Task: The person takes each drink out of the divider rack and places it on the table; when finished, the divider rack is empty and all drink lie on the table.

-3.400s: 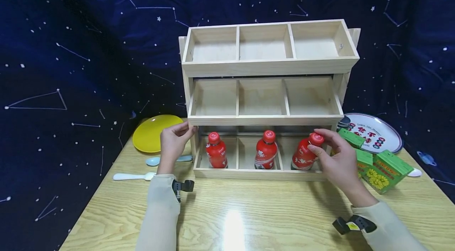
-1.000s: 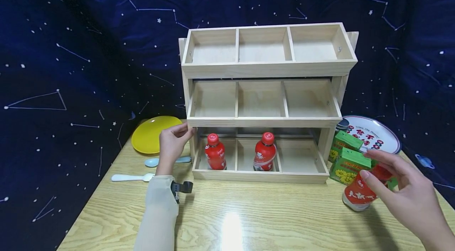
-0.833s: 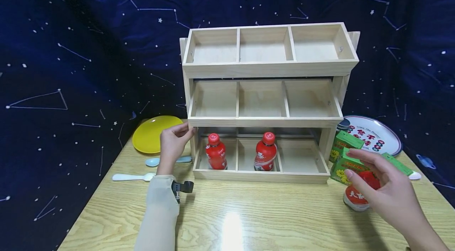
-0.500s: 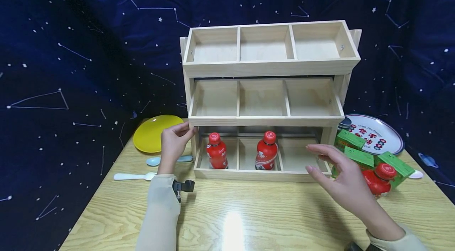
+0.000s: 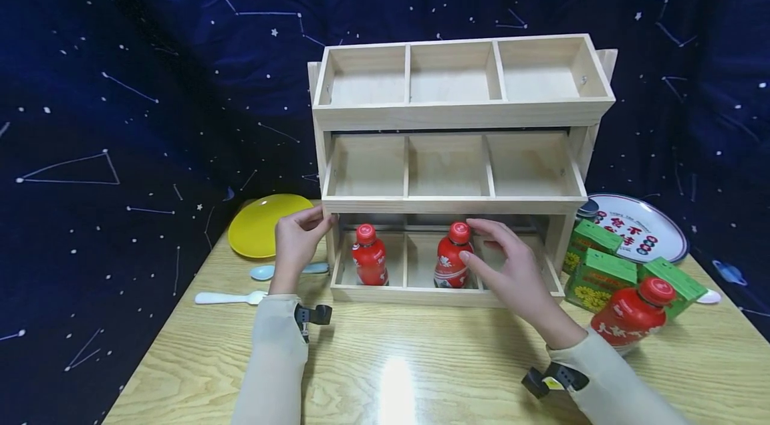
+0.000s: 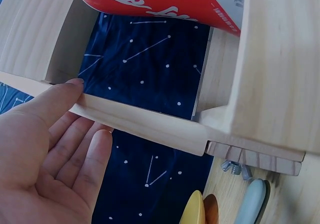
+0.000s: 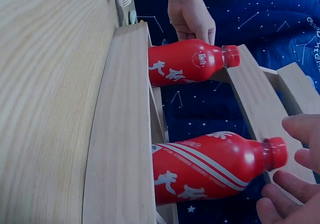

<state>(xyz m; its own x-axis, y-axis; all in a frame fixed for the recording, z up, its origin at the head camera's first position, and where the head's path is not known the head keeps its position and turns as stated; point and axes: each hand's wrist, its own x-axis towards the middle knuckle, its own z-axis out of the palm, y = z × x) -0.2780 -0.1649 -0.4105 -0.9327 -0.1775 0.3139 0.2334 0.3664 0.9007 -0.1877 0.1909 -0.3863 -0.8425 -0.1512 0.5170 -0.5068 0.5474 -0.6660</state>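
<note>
A three-tier wooden shelf (image 5: 463, 116) stands at the middle of the table. My left hand (image 5: 297, 238) holds its left upright, thumb on one side and fingers on the other in the left wrist view. Two red bottles stand in the bottom tier: the left bottle (image 5: 369, 263) in the left compartment, the middle bottle (image 5: 451, 261) in the middle one. Around the middle bottle's cap, my right hand (image 5: 520, 271) spreads thumb and fingers; in the right wrist view the fingers (image 7: 295, 184) are just past the cap, not closed on it. A third red bottle (image 5: 625, 321) stands on the table behind the right forearm.
Several green boxes (image 5: 604, 271) and a white printed plate (image 5: 640, 224) sit right of the shelf. To its left lie a yellow plate (image 5: 252, 228), a blue spoon (image 5: 263, 272) and a white utensil (image 5: 222, 298). A starry cloth hangs behind.
The right hand carried the third bottle from the bottom right compartment to the table at right, let go, and moved left to the middle bottle. The left hand stayed on the upright.
</note>
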